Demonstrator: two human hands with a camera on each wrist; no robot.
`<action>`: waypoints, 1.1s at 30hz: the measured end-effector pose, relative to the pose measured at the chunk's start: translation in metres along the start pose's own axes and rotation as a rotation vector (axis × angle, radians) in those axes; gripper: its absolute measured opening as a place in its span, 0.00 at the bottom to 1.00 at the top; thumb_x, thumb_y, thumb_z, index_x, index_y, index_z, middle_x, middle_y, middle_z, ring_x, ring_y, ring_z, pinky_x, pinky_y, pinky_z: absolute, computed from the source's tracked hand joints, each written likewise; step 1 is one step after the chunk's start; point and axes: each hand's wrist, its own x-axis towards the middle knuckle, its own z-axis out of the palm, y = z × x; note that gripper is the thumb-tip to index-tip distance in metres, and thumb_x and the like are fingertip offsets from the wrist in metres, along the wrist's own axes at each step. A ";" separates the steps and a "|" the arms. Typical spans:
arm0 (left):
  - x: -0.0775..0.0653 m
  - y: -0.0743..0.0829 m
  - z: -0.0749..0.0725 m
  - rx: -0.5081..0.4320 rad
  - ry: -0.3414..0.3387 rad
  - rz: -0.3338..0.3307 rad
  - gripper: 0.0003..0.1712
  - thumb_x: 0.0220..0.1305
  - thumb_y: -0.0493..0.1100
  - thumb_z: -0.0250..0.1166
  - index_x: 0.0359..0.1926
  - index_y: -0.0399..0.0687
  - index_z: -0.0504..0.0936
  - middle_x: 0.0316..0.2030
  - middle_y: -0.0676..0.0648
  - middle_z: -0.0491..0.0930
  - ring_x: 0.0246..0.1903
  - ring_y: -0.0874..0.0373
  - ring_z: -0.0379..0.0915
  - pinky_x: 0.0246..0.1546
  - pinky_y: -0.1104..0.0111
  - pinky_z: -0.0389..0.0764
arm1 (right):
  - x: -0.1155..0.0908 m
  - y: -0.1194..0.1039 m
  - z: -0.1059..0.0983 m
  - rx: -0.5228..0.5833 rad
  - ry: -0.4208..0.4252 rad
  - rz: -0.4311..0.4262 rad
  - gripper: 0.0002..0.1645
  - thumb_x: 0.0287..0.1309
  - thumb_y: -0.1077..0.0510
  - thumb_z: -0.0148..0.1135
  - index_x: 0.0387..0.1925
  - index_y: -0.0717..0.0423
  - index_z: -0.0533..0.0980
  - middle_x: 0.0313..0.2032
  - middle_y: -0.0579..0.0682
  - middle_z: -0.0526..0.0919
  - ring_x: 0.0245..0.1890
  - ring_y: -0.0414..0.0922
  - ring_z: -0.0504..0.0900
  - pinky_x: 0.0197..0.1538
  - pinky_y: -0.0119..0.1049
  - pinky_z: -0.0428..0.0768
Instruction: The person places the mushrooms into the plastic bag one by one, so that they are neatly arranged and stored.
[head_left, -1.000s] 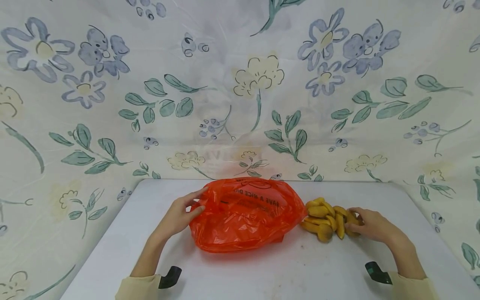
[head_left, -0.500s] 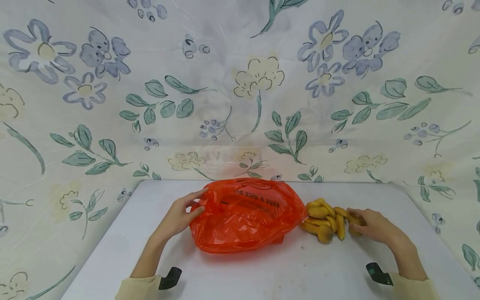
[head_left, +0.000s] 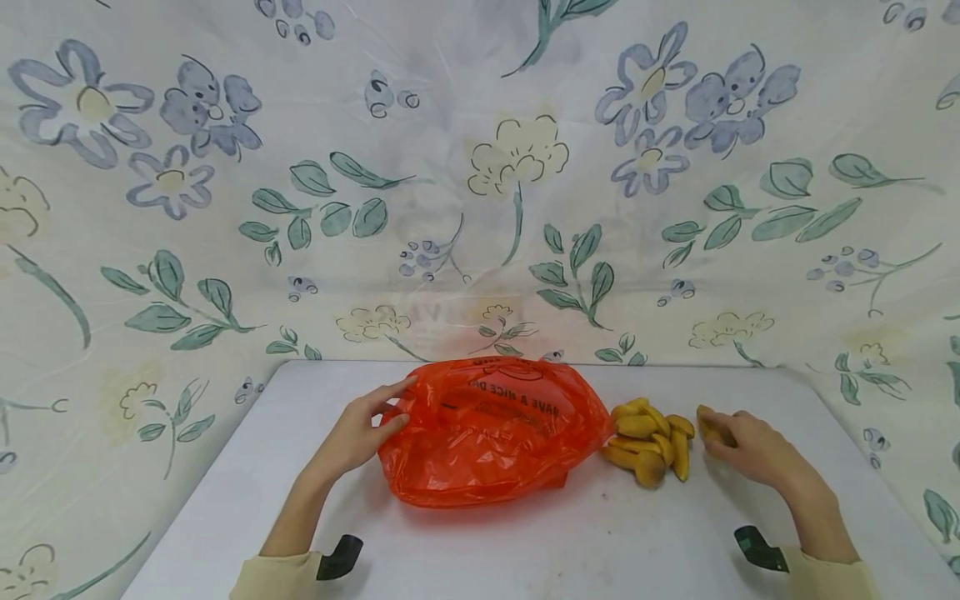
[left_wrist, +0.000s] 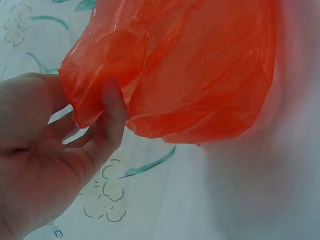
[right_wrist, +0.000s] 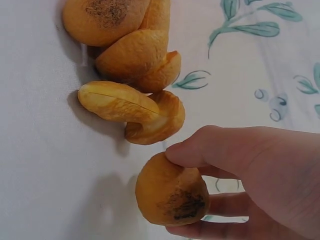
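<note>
The right hand [head_left: 756, 450] has drawn one yellow piece [right_wrist: 167, 187] away from the pile [head_left: 637, 423].

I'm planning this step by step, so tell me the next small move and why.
I'd probably lift the held mushroom leftward over the pile toward the bag: the right grip already has it apart from the others, the pile lies between it and the bag, and the left grip holds the bag's left side.
</note>
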 end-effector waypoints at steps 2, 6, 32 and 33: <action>0.000 0.000 0.000 -0.004 -0.002 -0.001 0.33 0.65 0.34 0.62 0.70 0.55 0.69 0.57 0.39 0.78 0.48 0.47 0.78 0.39 0.69 0.87 | -0.001 0.001 0.000 -0.010 0.029 -0.012 0.33 0.61 0.55 0.60 0.65 0.66 0.68 0.44 0.68 0.78 0.36 0.51 0.75 0.34 0.42 0.76; 0.000 -0.001 0.000 -0.003 -0.005 -0.004 0.33 0.65 0.33 0.62 0.70 0.55 0.69 0.57 0.39 0.78 0.49 0.46 0.78 0.39 0.68 0.87 | -0.002 0.001 0.002 -0.024 0.094 -0.039 0.31 0.61 0.55 0.61 0.63 0.66 0.71 0.47 0.72 0.78 0.41 0.59 0.78 0.41 0.55 0.80; 0.000 0.001 0.002 0.011 0.012 -0.001 0.33 0.65 0.32 0.61 0.69 0.55 0.70 0.58 0.39 0.78 0.49 0.47 0.78 0.39 0.68 0.87 | -0.010 -0.029 -0.011 -0.076 0.250 -0.053 0.32 0.64 0.51 0.60 0.66 0.59 0.69 0.53 0.74 0.75 0.47 0.65 0.76 0.46 0.63 0.79; 0.000 0.001 0.002 0.009 0.012 -0.001 0.33 0.65 0.32 0.61 0.69 0.54 0.70 0.58 0.39 0.78 0.49 0.47 0.78 0.39 0.68 0.87 | -0.010 -0.031 -0.011 -0.077 0.256 -0.057 0.31 0.64 0.51 0.60 0.66 0.59 0.69 0.53 0.73 0.75 0.47 0.65 0.76 0.46 0.63 0.80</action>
